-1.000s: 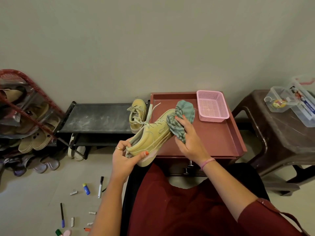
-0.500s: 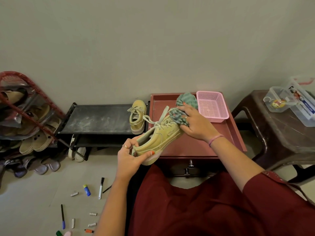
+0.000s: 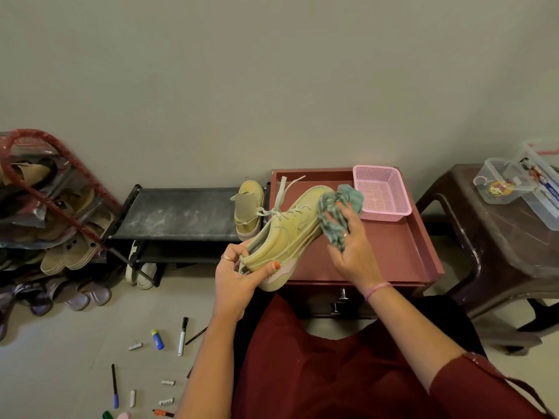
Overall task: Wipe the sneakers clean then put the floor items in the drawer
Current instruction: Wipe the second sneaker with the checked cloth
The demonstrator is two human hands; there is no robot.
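Held sneaker [image 3: 287,234]: yellow-green, up in the air over the front-left part of the red drawer unit's top tray [image 3: 393,252]. Long axis runs diagonal, heel low and near the person at lower left, toe high and away at upper right. Upper faces the camera, pale sole edge visible at the heel end. Laces hang loose off the top, toward the wall.

Left hand [image 3: 239,282]: clamped on the heel end, thumb lying across the near side by the sole, fingers curled round the heel collar. Ring on one finger.

Right hand [image 3: 354,249]: fingers curled round a bunched teal cloth [image 3: 338,213], pressing it against the toe end of the sneaker. Pink band on the wrist.

Second sneaker [image 3: 249,207]: same colour, sitting at the right end of the black shoe rack [image 3: 178,213], just beside the drawer unit, toe toward the wall, untouched.

Pink basket [image 3: 381,193]: back-right corner of the tray, just beside the cloth.

Drawer front below the tray shows metal knobs [image 3: 341,297]; open or shut can't be told from this angle.

Floor, lower left: black marker [image 3: 182,336], blue-capped tube [image 3: 157,339], blue-tipped pen [image 3: 114,385], several small white pieces and more markers at the frame edge, all well apart from both hands.
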